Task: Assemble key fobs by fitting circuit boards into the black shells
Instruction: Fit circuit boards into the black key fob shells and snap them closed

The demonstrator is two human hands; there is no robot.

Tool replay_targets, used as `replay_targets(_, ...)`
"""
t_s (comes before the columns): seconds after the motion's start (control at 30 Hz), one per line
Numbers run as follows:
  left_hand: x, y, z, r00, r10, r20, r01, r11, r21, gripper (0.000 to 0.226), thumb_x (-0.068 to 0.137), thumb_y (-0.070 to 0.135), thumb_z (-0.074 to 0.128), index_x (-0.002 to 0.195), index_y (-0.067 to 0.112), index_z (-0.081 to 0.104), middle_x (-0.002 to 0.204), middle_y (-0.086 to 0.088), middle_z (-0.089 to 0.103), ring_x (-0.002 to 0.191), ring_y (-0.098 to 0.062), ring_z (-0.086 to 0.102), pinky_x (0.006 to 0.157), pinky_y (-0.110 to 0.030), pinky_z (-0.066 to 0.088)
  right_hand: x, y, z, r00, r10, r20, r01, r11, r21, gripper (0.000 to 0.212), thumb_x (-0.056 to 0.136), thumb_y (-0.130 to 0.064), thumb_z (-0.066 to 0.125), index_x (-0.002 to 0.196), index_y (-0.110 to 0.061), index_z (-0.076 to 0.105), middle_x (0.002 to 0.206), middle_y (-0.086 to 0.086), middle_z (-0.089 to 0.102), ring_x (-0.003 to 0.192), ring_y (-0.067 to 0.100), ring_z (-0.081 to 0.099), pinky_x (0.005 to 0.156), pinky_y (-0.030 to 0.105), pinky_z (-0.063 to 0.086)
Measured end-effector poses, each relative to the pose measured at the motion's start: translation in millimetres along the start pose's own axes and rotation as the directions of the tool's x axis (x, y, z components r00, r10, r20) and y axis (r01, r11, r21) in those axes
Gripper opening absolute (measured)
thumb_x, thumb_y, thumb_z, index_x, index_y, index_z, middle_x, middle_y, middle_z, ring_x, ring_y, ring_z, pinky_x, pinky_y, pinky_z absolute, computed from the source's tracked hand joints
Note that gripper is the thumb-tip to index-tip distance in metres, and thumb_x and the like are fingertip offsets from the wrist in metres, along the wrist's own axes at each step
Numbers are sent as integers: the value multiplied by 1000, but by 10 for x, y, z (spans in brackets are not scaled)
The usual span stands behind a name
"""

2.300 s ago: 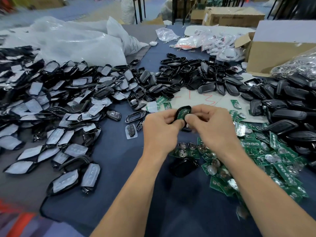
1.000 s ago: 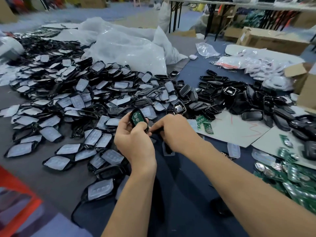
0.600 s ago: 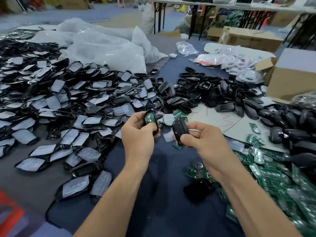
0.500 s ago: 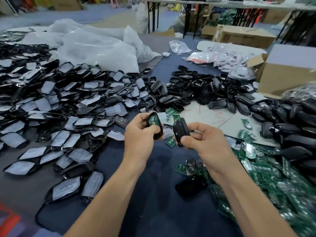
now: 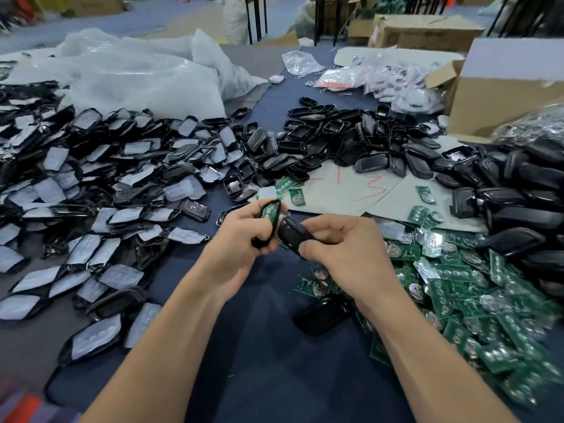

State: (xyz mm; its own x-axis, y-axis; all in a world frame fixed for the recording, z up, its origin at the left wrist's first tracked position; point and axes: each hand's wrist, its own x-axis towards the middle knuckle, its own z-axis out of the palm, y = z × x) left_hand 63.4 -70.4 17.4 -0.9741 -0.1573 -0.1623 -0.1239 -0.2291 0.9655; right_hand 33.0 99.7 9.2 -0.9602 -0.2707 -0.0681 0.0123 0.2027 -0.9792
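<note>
While the left hand (image 5: pixel 239 251) grips a green-boarded shell (image 5: pixel 270 214), the right hand (image 5: pixel 351 254) pinches a black cover (image 5: pixel 292 232).

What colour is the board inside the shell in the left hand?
The board is green; the head view shows it.

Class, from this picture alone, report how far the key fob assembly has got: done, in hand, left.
Done: a green board sits in the shell gripped by the left hand. In hand: the right hand holds a black cover beside that shell, not yet closed. Left: a heap of loose boards and piles of empty shells remain.
</note>
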Motion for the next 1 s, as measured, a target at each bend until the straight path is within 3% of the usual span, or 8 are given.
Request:
replay_targets(0.2, -11, 8, 11, 1000, -14, -14, 14, 1000, -13, 34, 60, -3, 45, 87, 5, 64, 92, -14, 49, 59, -15, 42, 63, -32, 27, -28, -83, -53, 997, 63, 51, -71, 982, 173, 28, 70, 1, 84, 87, -21, 82, 73, 6, 78, 63, 17, 72, 55, 23, 52)
replay_targets(0.3, -10, -5, -5, 999, -41, 8, 41, 999, -19, 33, 64, -1, 48, 93, 4, 63, 84, -10, 54, 57, -14, 43, 59, -28, 30, -28, -85, -54, 994, 103, 39, -109, 977, 184, 23, 71, 3, 84, 83, -17, 81, 72, 8, 78, 56, 13, 67, 50, 19, 46)
replay_targets(0.43, 20, -59, 7, 1000, -2, 26, 2, 1000, 19, 9, 75, 6, 61, 79, 9, 55, 65, -1, 44, 52, -11, 38, 54, -22, 30, -10, -69, -41, 992, 122, 36, -126, 981, 151, 23, 69, 1, 84, 83, -17, 80, 72, 7, 78, 58, 16, 67, 52, 18, 47)
replay_targets(0.6, 53, -125, -15, 999, 19, 30, -18, 1000, -17, 18, 74, 5, 73, 88, 8, 63, 61, 4, 47, 50, -8, 37, 50, -17, 32, -10, -64, -39, 991, 121, 56, -127, 984, 129, 26, 70, 0, 85, 89, -17, 79, 73, 6, 78, 56, 13, 66, 52, 18, 48)
replay_targets(0.83, 46, -51, -67, 987, -105, 119, 129, 969, -211, 23, 77, 7, 74, 59, 20, 67, 50, 3, 41, 44, -8, 36, 49, -19, 32, -28, -102, -61, 993, 116, 3, -114, 965, 236, 23, 76, -4, 86, 91, -21, 77, 74, 0, 78, 55, 10, 60, 54, 21, 51)
replay_targets(0.9, 48, -53, -50, 991, -103, 80, 118, 971, -210, 27, 79, 8, 71, 55, 20, 67, 51, 4, 42, 44, -8, 36, 49, -19, 30, -56, -91, -24, 989, 28, -142, -9, 991, 133, 24, 74, -9, 88, 87, -25, 75, 76, -8, 78, 63, 5, 68, 62, 20, 55)
replay_targets(0.93, 52, -65, -32, 996, -82, 34, 86, 980, -177, 30, 81, 5, 72, 55, 20, 67, 52, 4, 43, 44, -8, 36, 49, -19, 30, -67, -68, -1, 970, -71, -233, 66, 997, -28, 26, 73, -13, 90, 87, -29, 73, 78, -14, 77, 71, 0, 70, 69, 15, 53)
replay_targets(1.0, 59, -95, 5, 996, -15, -86, 7, 996, -88, 33, 85, -3, 73, 62, 20, 68, 54, 4, 47, 45, -9, 36, 48, -19, 29, -120, -62, 67, 901, -313, -299, 193, 909, -370, 33, 72, -18, 90, 91, -37, 70, 85, -16, 74, 89, 0, 66, 81, 7, 43)
